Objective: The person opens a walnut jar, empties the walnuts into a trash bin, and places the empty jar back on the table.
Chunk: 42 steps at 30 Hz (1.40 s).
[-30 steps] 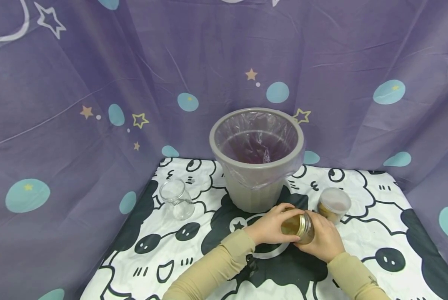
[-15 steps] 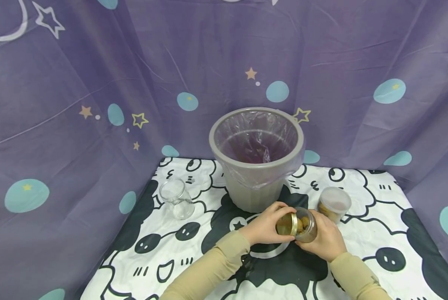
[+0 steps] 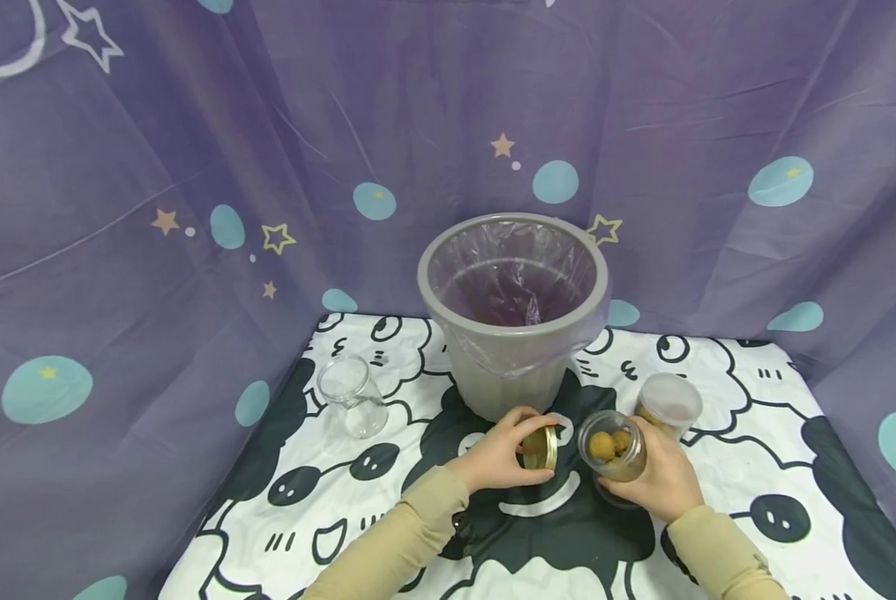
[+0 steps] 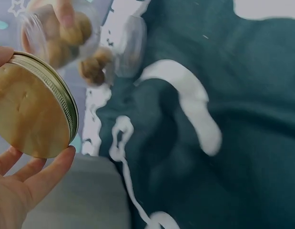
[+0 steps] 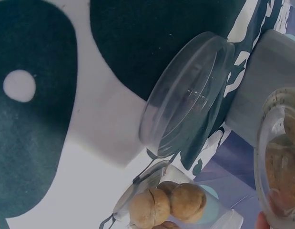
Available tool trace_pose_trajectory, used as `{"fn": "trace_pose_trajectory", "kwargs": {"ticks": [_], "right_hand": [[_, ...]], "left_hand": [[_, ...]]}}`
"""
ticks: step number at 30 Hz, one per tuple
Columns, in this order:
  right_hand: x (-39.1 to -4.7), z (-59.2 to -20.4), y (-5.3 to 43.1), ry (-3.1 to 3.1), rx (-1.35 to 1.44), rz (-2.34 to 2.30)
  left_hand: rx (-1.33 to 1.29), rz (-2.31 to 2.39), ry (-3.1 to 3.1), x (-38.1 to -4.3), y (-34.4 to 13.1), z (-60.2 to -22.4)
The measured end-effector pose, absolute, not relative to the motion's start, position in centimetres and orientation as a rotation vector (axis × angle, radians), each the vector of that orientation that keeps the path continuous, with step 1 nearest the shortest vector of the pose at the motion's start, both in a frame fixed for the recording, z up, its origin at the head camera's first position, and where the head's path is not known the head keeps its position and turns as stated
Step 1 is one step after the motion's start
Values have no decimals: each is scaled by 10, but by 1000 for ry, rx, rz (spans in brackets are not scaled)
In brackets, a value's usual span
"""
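Note:
My left hand point(image 3: 503, 454) pinches a gold metal jar lid point(image 3: 541, 448) by its rim, fingers on opposite edges. The left wrist view shows the flat face of that lid point(image 4: 30, 112). My right hand point(image 3: 661, 475) grips a clear jar point(image 3: 633, 467), its open mouth tilted toward the head camera. Several brown, walnut-like balls point(image 3: 603, 446) lie inside. Beyond the right hand stands a second clear container point(image 3: 668, 404) with a whitish top. In the right wrist view it holds similar balls point(image 5: 149, 207), and a clear round lid point(image 5: 183, 98) lies near it.
A grey bin point(image 3: 511, 367) with a transparent liner stands behind the hands. To the left is a clear, waisted glass vessel point(image 3: 353, 400). A black-and-white patterned cloth point(image 3: 395, 517) covers the table. A purple curtain point(image 3: 417, 108) hangs behind and at both sides.
The gold lid has come off the jar and moved left with my left hand. My right hand has turned the jar so its mouth faces up toward the head camera.

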State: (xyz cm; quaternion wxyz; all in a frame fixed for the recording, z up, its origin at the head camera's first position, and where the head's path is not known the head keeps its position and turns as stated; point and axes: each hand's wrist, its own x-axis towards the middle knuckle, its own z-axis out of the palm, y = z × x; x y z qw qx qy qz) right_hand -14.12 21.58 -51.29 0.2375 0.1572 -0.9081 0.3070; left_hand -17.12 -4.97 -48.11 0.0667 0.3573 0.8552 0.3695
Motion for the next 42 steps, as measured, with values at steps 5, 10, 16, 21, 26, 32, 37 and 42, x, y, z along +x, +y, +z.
{"fn": "trace_pose_trajectory", "kwargs": {"ticks": [5, 10, 16, 21, 26, 32, 37, 42], "right_hand": [[-141, -511, 217, -2495, 413, 857], [-140, -512, 218, -2509, 400, 872], [-140, -513, 218, -2519, 387, 876], [-140, -513, 219, -2518, 383, 881], [-140, -512, 219, -2512, 384, 879], [-139, -512, 219, -2510, 386, 885], [-139, -512, 218, -2507, 388, 883], [-139, -511, 218, -2503, 395, 878]], "left_hand": [[1032, 1070, 2597, -172, -63, -492], [1025, 967, 2658, -172, -68, -500], [1046, 912, 2690, -175, -66, -516], [1039, 895, 2686, -177, -64, -524], [1022, 880, 2683, -179, -61, -529], [1025, 871, 2679, -180, -61, -535], [1046, 863, 2680, -181, -61, -538], [1044, 882, 2648, -182, -64, -537]]}}
